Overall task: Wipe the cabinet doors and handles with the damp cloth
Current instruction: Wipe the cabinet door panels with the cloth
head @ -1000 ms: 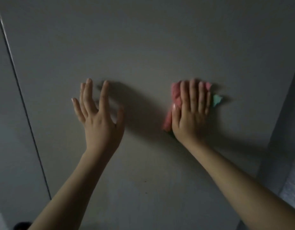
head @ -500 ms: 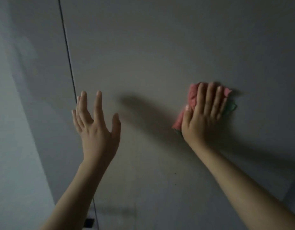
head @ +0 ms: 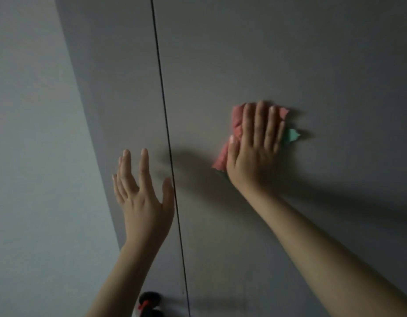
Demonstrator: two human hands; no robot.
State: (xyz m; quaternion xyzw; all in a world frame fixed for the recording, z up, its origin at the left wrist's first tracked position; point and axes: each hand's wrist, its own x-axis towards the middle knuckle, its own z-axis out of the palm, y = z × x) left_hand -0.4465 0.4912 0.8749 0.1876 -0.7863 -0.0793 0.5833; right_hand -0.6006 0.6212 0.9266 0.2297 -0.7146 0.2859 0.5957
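— Pink and green, is that the damp cloth (head: 238, 124) right of centre in the frame?

— Yes. It sits bunched against the grey cabinet door (head: 289, 65), and the right hand (head: 255, 152) presses it flat there, fingers straight and close together, thumb along the cloth's left edge. A green corner pokes out to the right of the fingers.

— And the left hand (head: 140, 197)?

— It is raised at lower centre, fingers spread and straight, holding nothing. Whether it touches the surface cannot be told.

— What lies behind it?

— A thin dark seam (head: 165, 124) runs from the top of the frame to the bottom, just right of that hand's thumb, parting the door from a narrower panel (head: 111, 88). A paler wall (head: 33, 156) fills the left side. At the bottom edge sits a small dark object (head: 149, 303) with a red bit, too dim to name.
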